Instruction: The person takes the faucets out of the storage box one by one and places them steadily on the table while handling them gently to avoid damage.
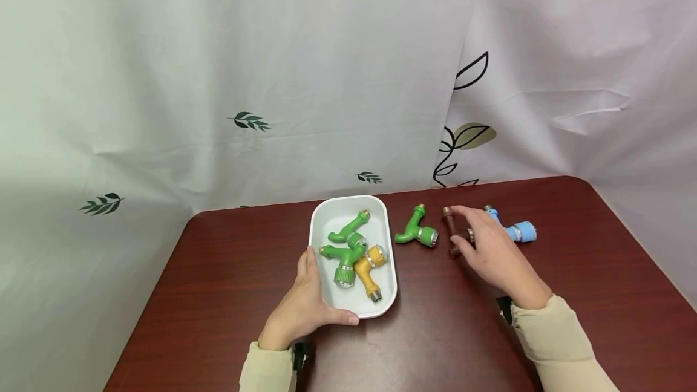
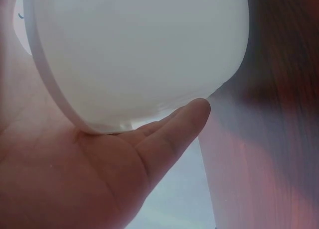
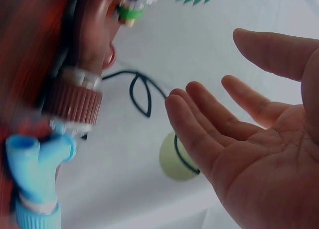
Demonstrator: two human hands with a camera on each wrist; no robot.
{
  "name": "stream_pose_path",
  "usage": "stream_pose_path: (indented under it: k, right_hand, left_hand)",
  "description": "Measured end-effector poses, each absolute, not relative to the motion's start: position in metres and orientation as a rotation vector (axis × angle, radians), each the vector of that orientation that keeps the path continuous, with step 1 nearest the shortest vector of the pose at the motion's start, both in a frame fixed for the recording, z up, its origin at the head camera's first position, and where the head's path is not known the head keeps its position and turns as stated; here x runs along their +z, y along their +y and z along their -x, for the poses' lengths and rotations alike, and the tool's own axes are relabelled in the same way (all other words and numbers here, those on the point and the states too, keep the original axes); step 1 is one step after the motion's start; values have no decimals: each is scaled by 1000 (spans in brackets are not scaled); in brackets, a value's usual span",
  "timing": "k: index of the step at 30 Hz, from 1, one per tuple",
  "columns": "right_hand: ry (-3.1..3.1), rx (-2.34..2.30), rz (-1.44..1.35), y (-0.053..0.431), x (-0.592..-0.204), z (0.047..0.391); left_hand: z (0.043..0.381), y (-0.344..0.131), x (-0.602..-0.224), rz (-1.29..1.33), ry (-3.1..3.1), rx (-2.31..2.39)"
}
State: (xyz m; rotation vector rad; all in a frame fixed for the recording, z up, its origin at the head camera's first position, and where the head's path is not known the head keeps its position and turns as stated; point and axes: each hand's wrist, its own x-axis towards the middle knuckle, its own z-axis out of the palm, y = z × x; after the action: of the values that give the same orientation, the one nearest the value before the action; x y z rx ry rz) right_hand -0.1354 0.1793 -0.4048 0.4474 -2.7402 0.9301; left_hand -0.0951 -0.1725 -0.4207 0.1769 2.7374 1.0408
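A white tray (image 1: 389,295) stands on the table with two green taps (image 1: 344,262) and a yellow tap (image 1: 366,271) in it. My left hand (image 1: 305,304) rests against the tray's near left corner, its straight fingers along the side and thumb along the near edge; the tray wall (image 2: 144,55) fills much of the left wrist view. My right hand (image 1: 492,253) hovers over a brown tap (image 1: 449,222), partly covering it. In the right wrist view that hand has its fingers spread and nothing in them, apart from the brown knob (image 3: 75,102).
Between tray and right hand lies another green tap (image 1: 416,228). A light blue tap (image 1: 523,231) lies just beyond the right hand, partly hidden by it. The dark red table (image 1: 218,295) ends at a hanging white cloth (image 1: 305,77) with leaf prints.
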Motion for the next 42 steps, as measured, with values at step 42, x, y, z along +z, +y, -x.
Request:
stream_pose_path:
  k: [42]
  right_hand:
    - [-2636,817,-867,77,-416,138]
  left_hand:
    - [95,-172,-421,-193,2731,1049]
